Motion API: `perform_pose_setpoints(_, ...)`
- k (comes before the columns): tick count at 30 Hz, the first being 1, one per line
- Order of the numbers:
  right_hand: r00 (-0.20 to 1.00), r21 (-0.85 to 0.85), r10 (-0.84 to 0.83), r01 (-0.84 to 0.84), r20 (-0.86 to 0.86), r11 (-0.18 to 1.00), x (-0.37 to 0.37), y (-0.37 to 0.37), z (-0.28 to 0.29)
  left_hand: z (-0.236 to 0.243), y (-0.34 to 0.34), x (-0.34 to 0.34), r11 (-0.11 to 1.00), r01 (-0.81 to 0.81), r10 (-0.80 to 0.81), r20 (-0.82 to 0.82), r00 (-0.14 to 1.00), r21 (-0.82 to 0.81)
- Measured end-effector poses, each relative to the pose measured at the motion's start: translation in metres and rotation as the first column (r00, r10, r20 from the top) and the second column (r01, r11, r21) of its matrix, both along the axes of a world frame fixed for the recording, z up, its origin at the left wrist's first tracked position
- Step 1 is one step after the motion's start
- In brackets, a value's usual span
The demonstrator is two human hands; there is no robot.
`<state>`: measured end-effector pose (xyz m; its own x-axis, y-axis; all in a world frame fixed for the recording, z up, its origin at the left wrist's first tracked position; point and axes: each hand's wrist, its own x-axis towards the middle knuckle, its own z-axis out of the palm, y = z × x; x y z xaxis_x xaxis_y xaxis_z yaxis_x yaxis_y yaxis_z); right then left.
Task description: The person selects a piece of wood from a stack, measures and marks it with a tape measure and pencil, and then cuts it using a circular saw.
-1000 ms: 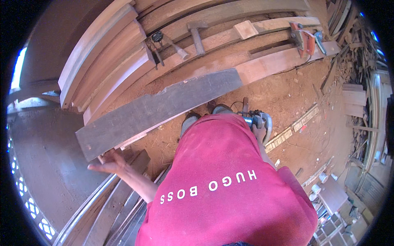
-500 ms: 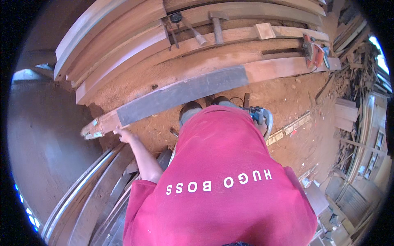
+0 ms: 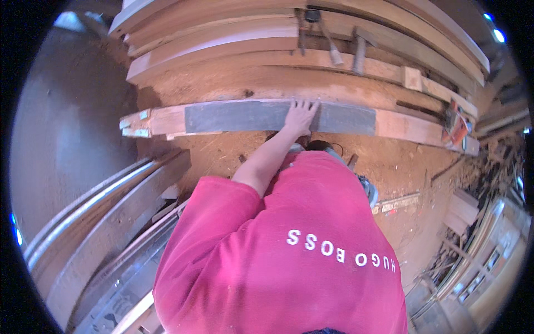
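My left hand [image 3: 301,117] lies with fingers spread on the dark grey flat band [image 3: 239,116] along a long wooden beam [image 3: 168,121]. The beam runs crosswise in front of me, with bare wood at both ends. Small pale pieces [image 3: 137,132] sit at its left end. At the right of my red shirt, part of a power tool [image 3: 368,190] with a curved grey edge shows; the shirt hides the rest. My right hand is out of sight behind the shirt.
Beyond the beam lie stacked curved timbers [image 3: 222,40], a hammer [image 3: 360,53], a brush-like tool [image 3: 334,54] and a wood block [image 3: 411,78]. A red-orange tool [image 3: 458,125] rests on the beam's right end. Planks [image 3: 105,239] lean at lower left; scrap wood [image 3: 498,161] is piled at right.
My left hand has moved right from the beam's left end onto the middle of the grey band. The view has turned, and my right hand and most of the power tool are now hidden.
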<state>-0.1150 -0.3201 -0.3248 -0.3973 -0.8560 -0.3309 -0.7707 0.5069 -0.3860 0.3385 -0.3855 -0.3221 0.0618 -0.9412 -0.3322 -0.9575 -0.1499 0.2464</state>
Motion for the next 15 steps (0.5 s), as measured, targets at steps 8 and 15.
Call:
perform_pose_setpoints(8,0.997,0.018,-0.072,0.073,-0.033,0.997,-0.007,0.019,0.015,0.003,0.024,0.03,0.997,0.013,-0.017,-0.066,0.998,-0.071)
perform_pose_setpoints(15,0.99,-0.011,-0.136,0.135,-0.03,0.991,-0.01,0.024,0.033,0.008,0.089,0.106,0.998,-0.016,0.013,-0.046,0.999,-0.062)
